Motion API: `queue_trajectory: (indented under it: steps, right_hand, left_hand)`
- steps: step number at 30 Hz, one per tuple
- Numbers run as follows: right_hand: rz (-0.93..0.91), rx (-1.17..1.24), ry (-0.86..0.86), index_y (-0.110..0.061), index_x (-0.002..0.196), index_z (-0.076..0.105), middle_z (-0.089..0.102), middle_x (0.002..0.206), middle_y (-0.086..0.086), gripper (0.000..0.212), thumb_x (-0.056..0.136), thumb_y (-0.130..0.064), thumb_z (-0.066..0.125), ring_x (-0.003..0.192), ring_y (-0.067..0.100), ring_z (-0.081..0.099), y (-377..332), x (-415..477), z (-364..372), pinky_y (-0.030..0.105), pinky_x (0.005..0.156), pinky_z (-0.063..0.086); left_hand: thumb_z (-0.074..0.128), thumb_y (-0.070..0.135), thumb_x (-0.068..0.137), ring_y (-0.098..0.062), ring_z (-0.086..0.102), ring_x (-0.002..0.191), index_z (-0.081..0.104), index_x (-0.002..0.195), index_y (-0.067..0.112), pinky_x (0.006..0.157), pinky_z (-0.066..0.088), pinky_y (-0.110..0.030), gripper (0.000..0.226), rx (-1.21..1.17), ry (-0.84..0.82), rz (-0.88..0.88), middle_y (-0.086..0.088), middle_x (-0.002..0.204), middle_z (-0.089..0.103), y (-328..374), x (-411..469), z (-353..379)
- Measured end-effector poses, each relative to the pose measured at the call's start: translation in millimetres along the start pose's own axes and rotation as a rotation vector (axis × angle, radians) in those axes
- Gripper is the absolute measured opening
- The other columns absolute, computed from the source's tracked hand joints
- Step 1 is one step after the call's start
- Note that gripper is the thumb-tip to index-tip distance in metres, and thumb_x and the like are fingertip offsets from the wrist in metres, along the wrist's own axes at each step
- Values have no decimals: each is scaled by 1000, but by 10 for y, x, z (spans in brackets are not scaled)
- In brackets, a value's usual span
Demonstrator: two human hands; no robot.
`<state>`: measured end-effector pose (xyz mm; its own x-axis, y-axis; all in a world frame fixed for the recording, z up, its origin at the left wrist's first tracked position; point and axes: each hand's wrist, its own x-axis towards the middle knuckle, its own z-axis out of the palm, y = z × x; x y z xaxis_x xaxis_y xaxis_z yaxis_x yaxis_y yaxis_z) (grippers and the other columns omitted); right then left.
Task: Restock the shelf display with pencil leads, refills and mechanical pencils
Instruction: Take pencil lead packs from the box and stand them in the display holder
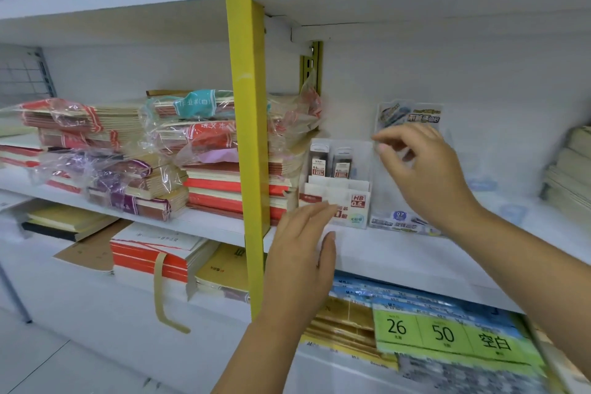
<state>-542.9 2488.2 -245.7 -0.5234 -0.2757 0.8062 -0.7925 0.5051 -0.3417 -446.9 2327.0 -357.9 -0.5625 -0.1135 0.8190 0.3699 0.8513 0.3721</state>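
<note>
A white pencil-lead display box (355, 201) marked HB 0.5 stands on the middle shelf (399, 256). Two lead tubes (329, 165) stand upright in its back row. Right beside it is a clear plastic display stand (396, 221) with a printed header card (412, 115). My left hand (303, 253) is flat with straight fingers, just in front of the white box's lower left corner. My right hand (422, 169) reaches to the clear stand's upper left edge, thumb and forefinger pinched there. The hand hides what is inside the stand.
A yellow upright post (249, 137) rises just left of the white box. Wrapped notebook stacks (204, 150) fill the shelf left of it. Paper stacks (572, 176) sit at the far right. Below are blue packs and green price tags (444, 334).
</note>
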Motion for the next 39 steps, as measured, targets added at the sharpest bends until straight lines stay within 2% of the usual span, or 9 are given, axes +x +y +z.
queue_trajectory:
  steps: [3,9,14,18,26,29,33,36,39]
  right_hand:
    - [49,257,-37,-33,97,64,63,89,-13,20,93,-14,61,80,7,58,-173,-691,-217,15,67,45]
    - [480,358,-392,-41,88,65,64,80,-8,24,92,-17,62,72,13,59,74,-2266,14,23,63,46]
    - [833,249,-790,-33,104,59,62,107,-6,14,95,-22,59,86,0,57,591,-3607,487,3,67,40]
    - [1046,215,-949,-30,127,54,57,129,-2,35,93,-27,62,107,8,55,806,-4381,777,18,86,42]
    - [1138,158,-902,-18,150,27,38,151,2,76,88,-33,68,138,20,37,920,-4799,1406,35,114,30]
    - [1124,43,-869,-14,143,38,42,146,6,79,78,-31,78,133,24,41,932,-4842,1577,36,112,33]
    - [1131,78,-916,-16,111,63,62,123,6,54,64,-27,87,118,25,56,1024,-4825,1649,42,99,46]
    - [1118,71,-967,-21,110,64,62,126,5,56,60,-32,87,121,28,53,1039,-4817,1647,44,102,44]
    - [1130,49,-923,-21,114,60,63,120,3,59,62,-31,86,119,28,52,1005,-4854,1645,42,100,43]
  left_hand:
    - [51,30,96,-8,51,112,64,125,22,99,30,-7,33,-28,-71,-18,8,118,63,120,-378,-26]
    - [54,31,100,-12,49,121,52,139,28,100,45,-29,40,-41,-656,-208,7,135,54,3,-1536,194]
    - [56,31,100,-18,48,129,43,145,20,107,37,-25,48,-103,-906,-568,0,143,47,-149,-2698,494]
    - [54,37,100,-17,41,138,29,153,18,114,33,-30,62,-159,-1063,-891,-2,154,36,-245,-3337,703]
    - [46,26,105,-12,52,130,35,153,21,110,39,-26,49,-309,-1096,-1112,2,150,49,-380,-3783,854]
    - [44,21,106,-9,57,124,45,147,28,106,44,-27,41,-378,-1075,-1101,9,138,60,-393,-3792,831]
    - [47,17,105,-7,58,122,50,143,30,106,45,-30,41,-428,-1033,-1155,11,135,62,-412,-3795,819]
    - [48,15,105,-3,59,110,51,143,29,99,43,-19,41,-444,-1007,-1158,10,133,64,-399,-3796,805]
    - [48,15,104,-5,59,116,50,143,29,99,43,-19,42,-447,-996,-1155,11,134,62,-399,-3791,797]
